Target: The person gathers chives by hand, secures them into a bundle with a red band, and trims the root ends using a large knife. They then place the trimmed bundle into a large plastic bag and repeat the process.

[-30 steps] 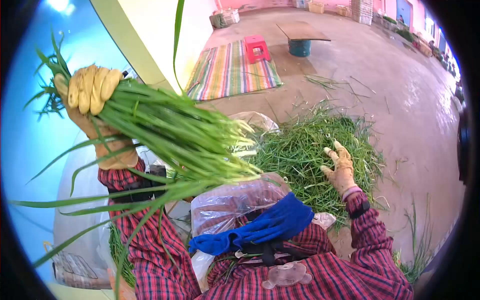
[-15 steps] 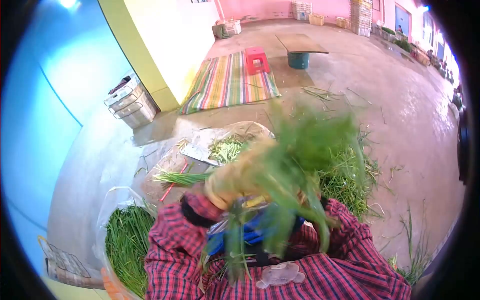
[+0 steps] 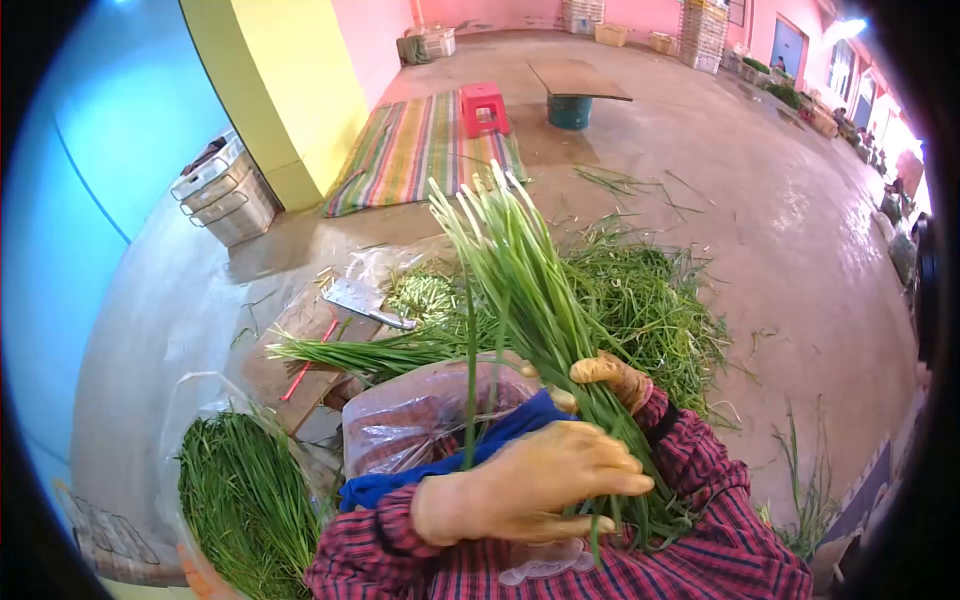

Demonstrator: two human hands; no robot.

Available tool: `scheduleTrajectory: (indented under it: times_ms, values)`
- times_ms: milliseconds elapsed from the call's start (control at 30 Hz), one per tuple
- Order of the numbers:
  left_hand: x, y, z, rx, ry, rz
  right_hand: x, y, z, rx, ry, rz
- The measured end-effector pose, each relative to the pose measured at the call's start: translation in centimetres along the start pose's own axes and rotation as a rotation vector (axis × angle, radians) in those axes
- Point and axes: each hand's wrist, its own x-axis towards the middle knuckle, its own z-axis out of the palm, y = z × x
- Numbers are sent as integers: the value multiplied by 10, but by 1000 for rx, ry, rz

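Observation:
A long bunch of green stalks [image 3: 535,290] stands tilted in front of my body, pale ends up and leafy ends down by my lap. My right hand [image 3: 612,378], in a yellowish glove, is wrapped round the bunch at its middle. Lower down, my left hand [image 3: 545,480], gloved too, lies over the leafy part with its fingers apart; a thin leaf hangs under its fingertips. Left of the bunch, more stalks [image 3: 350,352] lie on a wooden board [image 3: 262,378] beside a cleaver [image 3: 355,298] and a red stick [image 3: 310,362].
A plastic bag of greens [image 3: 240,490] sits at the lower left. Loose greens [image 3: 650,310] are heaped on the floor beyond my right hand. Farther off are a striped mat [image 3: 425,150], a red stool [image 3: 484,110], a low table [image 3: 575,80] and stacked crates [image 3: 228,195].
The bunch, blurred and leafy end up before, now has its pale ends up. My left hand has come down and nearer my body, and my right hand now shows on the bunch.

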Motion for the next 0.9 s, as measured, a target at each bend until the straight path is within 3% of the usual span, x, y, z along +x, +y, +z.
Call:
scheduleTrajectory:
  times_ms: [33,133,167,200,233,300,333,367,400,467,500,567,600,733,833,867,900]
  values:
    - [-13,4,-20,-177,60,-92,-5,1,-8,-2,6,-1]
    - [-72,-4,-39,-571,691,-334,-21,17,-38,-112,-19,-38]
    - [-97,-12,-51,-330,733,-562,-24,11,-33,-113,-18,-34]
    - [-96,-26,-52,-337,866,-483,-29,1,-21,-108,-52,29]
    - [-94,-34,-50,-335,874,-489,-33,-9,-8,-100,-88,96]
    - [-90,-46,-43,-639,1024,-569,-32,-16,17,12,-101,186]
    - [-92,-56,-37,-632,1043,-578,-29,-13,22,64,-167,233]
    - [-94,-66,-28,-836,1050,-468,-27,-8,25,119,-231,283]
    - [-95,-71,-23,-1039,1049,-349,-26,3,22,127,-237,303]
    - [-96,-69,-24,-1164,1090,-316,-23,32,11,70,-229,386]
    - [-96,-70,-26,-1289,1109,-274,-16,8,46,-4,-186,387]
    - [-101,-75,-24,-1304,1174,-316,-9,-6,75,-247,18,394]
    - [-106,-77,-22,-1230,1207,-364,-10,15,61,-306,42,227]
    - [-97,-61,-18,-1141,1281,-440,-8,17,84,-232,119,56]
    - [-110,-66,-8,-1177,1305,-516,-6,26,91,-824,268,39]
    - [-111,-63,-9,-1140,1337,-513,2,28,81,-782,289,30]
    - [-112,-60,-10,-1100,1369,-508,-1,26,86,-409,325,82]
